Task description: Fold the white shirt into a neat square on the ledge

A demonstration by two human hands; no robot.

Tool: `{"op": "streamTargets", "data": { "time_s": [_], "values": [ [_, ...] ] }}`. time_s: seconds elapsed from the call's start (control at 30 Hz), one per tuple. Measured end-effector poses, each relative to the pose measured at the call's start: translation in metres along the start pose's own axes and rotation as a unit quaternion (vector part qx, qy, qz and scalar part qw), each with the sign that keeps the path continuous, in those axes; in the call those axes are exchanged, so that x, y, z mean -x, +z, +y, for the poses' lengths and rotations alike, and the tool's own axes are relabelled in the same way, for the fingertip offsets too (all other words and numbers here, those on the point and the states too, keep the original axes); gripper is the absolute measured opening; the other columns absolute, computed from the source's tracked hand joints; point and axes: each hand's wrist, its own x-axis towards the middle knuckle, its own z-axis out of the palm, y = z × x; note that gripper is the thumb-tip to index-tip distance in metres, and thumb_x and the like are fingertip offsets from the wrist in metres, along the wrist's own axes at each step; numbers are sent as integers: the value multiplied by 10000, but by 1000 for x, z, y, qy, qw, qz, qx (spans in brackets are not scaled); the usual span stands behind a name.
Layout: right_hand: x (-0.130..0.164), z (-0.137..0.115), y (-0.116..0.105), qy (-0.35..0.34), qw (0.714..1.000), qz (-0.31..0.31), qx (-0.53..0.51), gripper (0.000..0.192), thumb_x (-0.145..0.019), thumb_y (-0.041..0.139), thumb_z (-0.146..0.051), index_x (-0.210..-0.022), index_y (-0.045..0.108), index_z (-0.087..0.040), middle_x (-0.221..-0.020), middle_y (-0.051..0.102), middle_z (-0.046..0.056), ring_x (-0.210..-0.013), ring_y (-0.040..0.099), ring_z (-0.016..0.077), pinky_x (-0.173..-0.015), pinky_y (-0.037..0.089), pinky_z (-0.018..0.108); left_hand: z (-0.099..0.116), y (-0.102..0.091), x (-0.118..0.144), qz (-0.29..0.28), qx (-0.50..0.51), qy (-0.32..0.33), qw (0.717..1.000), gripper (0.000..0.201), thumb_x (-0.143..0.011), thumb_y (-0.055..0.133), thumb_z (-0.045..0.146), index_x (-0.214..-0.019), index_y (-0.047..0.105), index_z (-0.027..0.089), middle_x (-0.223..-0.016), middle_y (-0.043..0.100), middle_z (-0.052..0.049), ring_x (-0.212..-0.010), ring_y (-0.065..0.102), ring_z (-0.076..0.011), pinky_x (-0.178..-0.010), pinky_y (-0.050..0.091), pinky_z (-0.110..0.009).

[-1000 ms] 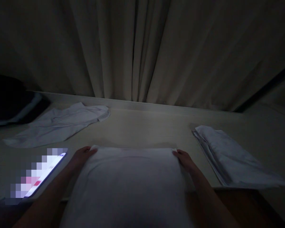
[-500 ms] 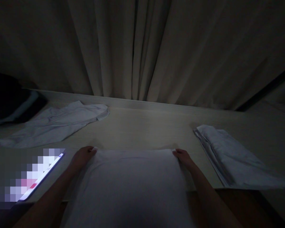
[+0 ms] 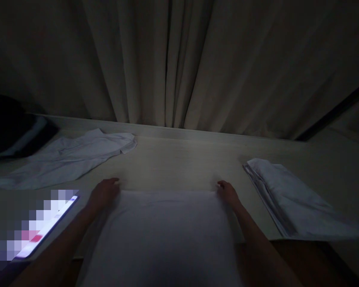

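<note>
We count three white cloths: flat one [image 3: 164, 235] at near table edge, crumpled one [image 3: 68, 157] far left, folded one [image 3: 290, 199] right; one lit phone [image 3: 38, 229]; two hands [image 3: 103, 193] [image 3: 227, 193].

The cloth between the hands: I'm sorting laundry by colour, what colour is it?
Plain white, no pattern; the cloth shows in the head view, though dimly lit.

Dim home room, curtain [image 3: 179, 63], desk [image 3: 179, 159]

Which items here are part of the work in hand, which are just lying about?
In hand:
left hand and right hand at the far corners of the white cloth

Lying about:
crumpled garment
folded stack
lit phone
curtain
</note>
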Motion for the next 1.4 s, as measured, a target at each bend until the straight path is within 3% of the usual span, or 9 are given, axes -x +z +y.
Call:
{"op": "streamTargets", "data": {
  "time_s": [0.07,0.13,0.27,0.43,0.6,0.83,0.93,1.13,1.4],
  "values": [
    [3,-30,10,-58,997,3,43,433,-806,430,-198,-1196,569,-71,-1221,596,186,-1124,538,247,-988,374,378,30,17,1,-15,-57,86,995,484,-811,363,332,-1196,569,123,-1286,574,-167,-1186,518,-295,-1012,385,-427],
    [9,-65,27,-128,988,-31,79,374,-826,441,-218,-1151,612,-147,-1197,627,124,-1118,542,212,-991,363,328,65,39,5,-60,-129,194,971,433,-854,316,314,-1127,615,160,-1179,637,-147,-1111,563,-277,-964,410,-426],
    [27,-114,56,-206,961,-99,158,272,-790,461,-167,-951,680,-167,-951,702,117,-926,608,228,-858,415,343,107,71,16,-93,-179,249,947,358,-842,336,251,-880,673,136,-930,670,-181,-875,624,-281,-770,459,-433],
    [41,-116,61,-223,945,-106,217,249,-812,433,-165,-888,667,-134,-909,673,156,-897,590,251,-803,403,362,102,73,22,-89,-210,271,935,334,-833,334,185,-871,659,123,-892,646,-187,-877,607,-287,-755,437,-442],
    [40,-113,62,-251,938,-96,221,279,-800,475,-165,-1049,603,-169,-1012,652,95,-963,554,201,-854,367,310,101,69,30,-85,-200,289,932,315,-834,326,159,-912,630,137,-920,648,-173,-920,595,-285,-811,416,-450],
    [43,-116,65,-257,935,-72,235,239,-864,433,-223,-885,657,-144,-925,647,120,-916,558,219,-814,368,333,105,69,41,-97,-140,282,944,321,-890,312,344,-937,590,191,-894,671,-97,-825,622,-226,-735,433,-355],
    [42,-121,59,-267,939,-68,207,248,-868,437,-240,-890,666,-147,-958,648,123,-954,553,221,-842,364,337,108,68,37,-104,-114,282,947,324,-887,287,297,-894,592,189,-908,669,-97,-844,619,-220,-735,424,-337],
    [29,-135,52,-233,956,-157,87,260,-859,454,-234,-974,679,-171,-953,701,100,-891,605,183,-807,395,289,116,67,31,-135,-55,286,947,266,-844,366,260,-945,606,209,-959,685,-74,-863,618,-197,-742,416,-305],
    [2,-142,52,-275,928,-250,-28,211,-834,511,-241,-909,686,-151,-888,715,49,-768,606,119,-684,411,210,122,58,23,-167,51,288,942,335,-885,339,390,-839,614,203,-872,679,-34,-789,605,-151,-718,416,-265]
  ]
}}
